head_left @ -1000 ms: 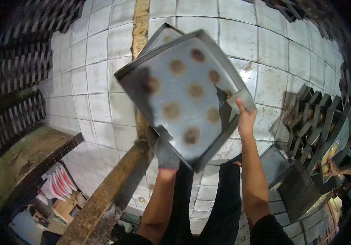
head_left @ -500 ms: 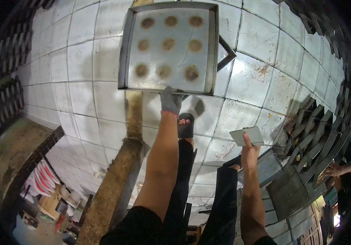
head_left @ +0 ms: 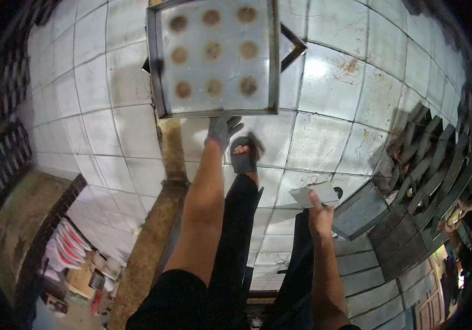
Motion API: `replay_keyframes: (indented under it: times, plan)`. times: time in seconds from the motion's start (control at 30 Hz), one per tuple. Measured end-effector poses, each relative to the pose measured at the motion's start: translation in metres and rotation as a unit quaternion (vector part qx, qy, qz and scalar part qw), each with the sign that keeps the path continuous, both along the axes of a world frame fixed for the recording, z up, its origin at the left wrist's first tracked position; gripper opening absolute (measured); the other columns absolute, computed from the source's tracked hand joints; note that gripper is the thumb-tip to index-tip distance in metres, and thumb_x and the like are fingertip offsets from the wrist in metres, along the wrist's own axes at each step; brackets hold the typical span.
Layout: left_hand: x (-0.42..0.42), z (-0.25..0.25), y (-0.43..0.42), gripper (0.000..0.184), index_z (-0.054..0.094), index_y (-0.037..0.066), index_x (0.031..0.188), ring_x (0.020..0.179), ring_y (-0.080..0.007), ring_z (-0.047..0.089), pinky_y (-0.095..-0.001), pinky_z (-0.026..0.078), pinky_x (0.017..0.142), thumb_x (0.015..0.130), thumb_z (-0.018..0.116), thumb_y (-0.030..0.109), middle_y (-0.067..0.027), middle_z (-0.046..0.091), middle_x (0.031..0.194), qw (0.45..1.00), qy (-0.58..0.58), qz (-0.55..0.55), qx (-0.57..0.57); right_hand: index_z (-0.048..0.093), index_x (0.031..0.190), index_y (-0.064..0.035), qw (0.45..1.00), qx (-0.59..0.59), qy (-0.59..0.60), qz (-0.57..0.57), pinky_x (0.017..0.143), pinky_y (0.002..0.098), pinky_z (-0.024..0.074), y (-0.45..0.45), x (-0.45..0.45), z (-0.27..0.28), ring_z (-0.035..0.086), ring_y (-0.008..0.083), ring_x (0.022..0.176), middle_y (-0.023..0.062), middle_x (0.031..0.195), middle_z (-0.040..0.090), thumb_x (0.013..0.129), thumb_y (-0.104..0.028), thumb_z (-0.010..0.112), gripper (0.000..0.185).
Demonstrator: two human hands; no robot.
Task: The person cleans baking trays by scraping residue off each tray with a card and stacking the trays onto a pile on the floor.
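Observation:
A square metal tray [head_left: 162,88] with raised sides and rows of round brown stains fills the top of the view. My left hand [head_left: 222,131], in a grey glove, is at its near edge with fingers spread to the right; the fingertips sit just below the rim, and whether they touch it I cannot tell. My right hand [head_left: 320,220] is lower right, thumb on top of a flat grey rectangular scraper [head_left: 304,196], holding it out over the floor. The fingers beneath the scraper are hidden.
A dark metal corner [head_left: 293,48] juts out beside the tray. Another shallow tray [head_left: 362,212] lies near stacked dark metal strips [head_left: 425,148] on the right. A worn brown beam [head_left: 148,247] runs at left. Another person's hand [head_left: 464,212] shows at far right.
The view has shifted, so the tray sits higher and farther left. My left hand, earlier overlapping the rim, now shows below it with fingers apart. The scraper stays in my right hand.

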State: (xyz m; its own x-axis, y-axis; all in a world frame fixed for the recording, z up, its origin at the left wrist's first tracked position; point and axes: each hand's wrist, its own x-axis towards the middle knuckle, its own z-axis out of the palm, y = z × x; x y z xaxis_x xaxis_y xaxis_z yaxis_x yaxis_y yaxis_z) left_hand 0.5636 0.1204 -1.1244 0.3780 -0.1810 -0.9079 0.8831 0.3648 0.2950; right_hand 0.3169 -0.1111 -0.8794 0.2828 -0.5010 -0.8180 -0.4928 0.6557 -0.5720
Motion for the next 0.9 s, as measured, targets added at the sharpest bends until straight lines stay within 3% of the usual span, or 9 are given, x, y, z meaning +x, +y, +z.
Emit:
replay_keyframes:
  times: [0.13,0.27,0.3,0.33,0.37,0.43,0.57,0.83,0.9]
  plan:
    - [-0.03,0.048,-0.001,0.046,0.047,0.012,0.141,0.114,-0.031,0.067,-0.0506,0.06,0.092,0.099,0.065,0.017,-0.0153,0.062,0.131,0.984,0.012,-0.162,0.068,0.059,0.128,0.0001,1.0,0.013,0.008,0.004,0.098,0.0365,0.0475,-0.005,-0.031,0.026,0.061,0.0217,0.109,0.0082,0.119,0.065,0.092,-0.009,0.077,0.041]
    - [-0.11,0.055,-0.025,0.032,0.061,0.009,0.127,0.094,-0.0164,0.068,-0.0301,0.056,0.08,0.096,0.068,0.015,-0.0056,0.071,0.104,0.905,-0.101,-0.409,0.064,0.066,0.121,0.0006,0.996,0.008,0.077,0.043,0.088,0.0324,0.0508,-0.015,-0.082,0.054,0.064,0.0166,0.099,0.0046,0.109,0.071,0.091,-0.017,0.081,0.038]
    - [-0.147,0.038,-0.029,0.028,0.063,0.005,0.118,0.092,-0.0204,0.064,-0.035,0.054,0.083,0.093,0.066,0.016,-0.0093,0.068,0.1,0.855,-0.22,-0.462,0.09,0.068,0.118,-0.0002,0.995,-0.008,0.084,0.047,0.085,0.0305,0.0512,-0.022,-0.088,0.072,0.065,0.0142,0.095,0.0026,0.105,0.072,0.091,-0.018,0.081,0.034]
    - [-0.141,0.124,-0.081,0.029,0.062,0.004,0.119,0.093,-0.0215,0.067,-0.0358,0.055,0.085,0.094,0.065,0.018,-0.0114,0.069,0.103,0.747,-0.221,-0.617,0.109,0.07,0.114,-0.0009,0.997,0.027,0.066,0.012,0.082,0.029,0.0511,-0.033,-0.098,0.089,0.065,0.0124,0.091,0.0017,0.101,0.072,0.091,-0.018,0.08,0.03]
    - [-0.165,0.15,-0.112,0.03,0.062,0.003,0.116,0.099,-0.0246,0.068,-0.0373,0.054,0.089,0.093,0.067,0.023,-0.0147,0.07,0.106,0.74,-0.151,-0.645,0.117,0.071,0.11,-0.0016,0.997,0.065,0.039,-0.018,0.078,0.0275,0.051,-0.043,-0.115,0.1,0.065,0.0107,0.087,0.0008,0.097,0.072,0.092,-0.018,0.08,0.026]
    - [-0.253,0.078,-0.115,0.035,0.062,0.003,0.114,0.102,-0.0276,0.068,-0.0392,0.053,0.091,0.092,0.069,0.03,-0.0175,0.07,0.107,0.635,-0.326,-0.696,0.08,0.071,0.108,-0.0013,0.996,0.063,0.045,-0.034,0.079,0.0276,0.051,-0.056,-0.179,0.1,0.065,0.0108,0.089,0.002,0.098,0.072,0.092,-0.019,0.08,0.026]
    - [-0.367,0.13,-0.253,0.052,0.056,0.005,0.124,0.12,-0.0354,0.063,-0.0418,0.048,0.099,0.094,0.065,0.047,-0.0201,0.065,0.124,0.57,-0.202,-0.796,0.005,0.068,0.114,0.0004,0.974,0.054,0.048,-0.216,0.09,0.0313,0.0508,-0.08,-0.317,0.087,0.066,0.0155,0.099,0.0054,0.109,0.072,0.091,-0.015,0.081,0.031]
    - [-0.658,-0.024,-0.439,0.065,0.055,0.002,0.129,0.127,-0.0399,0.057,-0.0459,0.045,0.107,0.088,0.068,0.052,-0.0239,0.061,0.131,0.53,-0.247,-0.811,-0.031,0.048,0.139,-0.0034,0.861,-0.024,0.04,-0.506,0.096,0.0379,0.0522,-0.174,-0.475,0.069,0.064,0.0217,0.108,0.0075,0.118,0.064,0.095,-0.01,0.074,0.052]
    - [-0.7,-0.044,-0.475,0.06,0.057,0.002,0.127,0.124,-0.0414,0.058,-0.0474,0.045,0.107,0.087,0.067,0.045,-0.0253,0.061,0.129,0.435,-0.304,-0.846,0.058,0.048,0.137,-0.0042,0.832,0.021,0.018,-0.554,0.095,0.0413,0.0536,-0.176,-0.498,0.068,0.065,0.0235,0.107,0.0089,0.116,0.064,0.095,-0.011,0.073,0.05]
